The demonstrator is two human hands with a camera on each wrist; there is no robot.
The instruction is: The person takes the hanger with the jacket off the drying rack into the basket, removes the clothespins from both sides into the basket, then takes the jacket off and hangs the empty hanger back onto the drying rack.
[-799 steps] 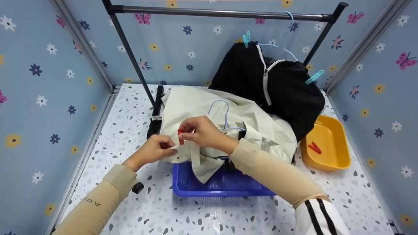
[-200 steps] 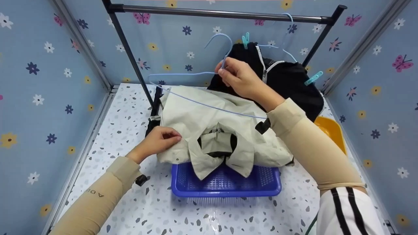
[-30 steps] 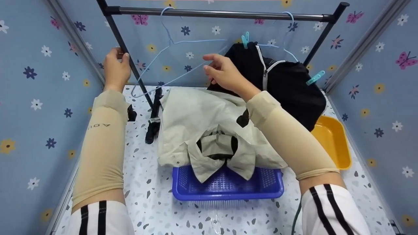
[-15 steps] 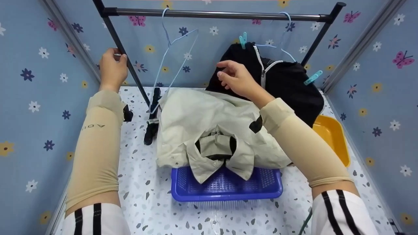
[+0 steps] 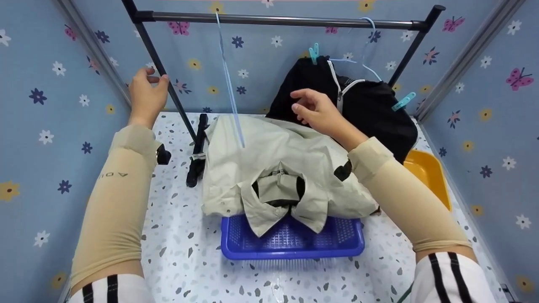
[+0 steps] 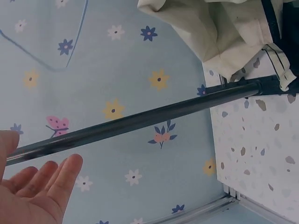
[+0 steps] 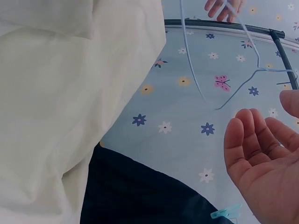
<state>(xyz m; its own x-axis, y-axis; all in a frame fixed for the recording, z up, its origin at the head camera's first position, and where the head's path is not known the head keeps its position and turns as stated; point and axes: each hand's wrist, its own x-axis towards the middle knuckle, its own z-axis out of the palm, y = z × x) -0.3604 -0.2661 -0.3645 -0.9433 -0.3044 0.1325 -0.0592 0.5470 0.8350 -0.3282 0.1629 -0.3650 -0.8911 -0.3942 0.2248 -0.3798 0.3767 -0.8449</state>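
Hanging from the rail (image 5: 286, 19): one bare blue hanger (image 5: 229, 84), just swung edge-on, so evidently seated unaided. My left hand (image 5: 148, 94), beside the post (image 5: 180, 105), and right hand (image 5: 318, 110), mid-air: both empty, fingers loosely curved.

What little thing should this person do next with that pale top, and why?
I'd probably lower the right hand to the collar of the pale top and take hold there. That hand holds nothing, the top lies over the blue basket with its collar nearest the person, and a blue hanger hangs bare on the rail.
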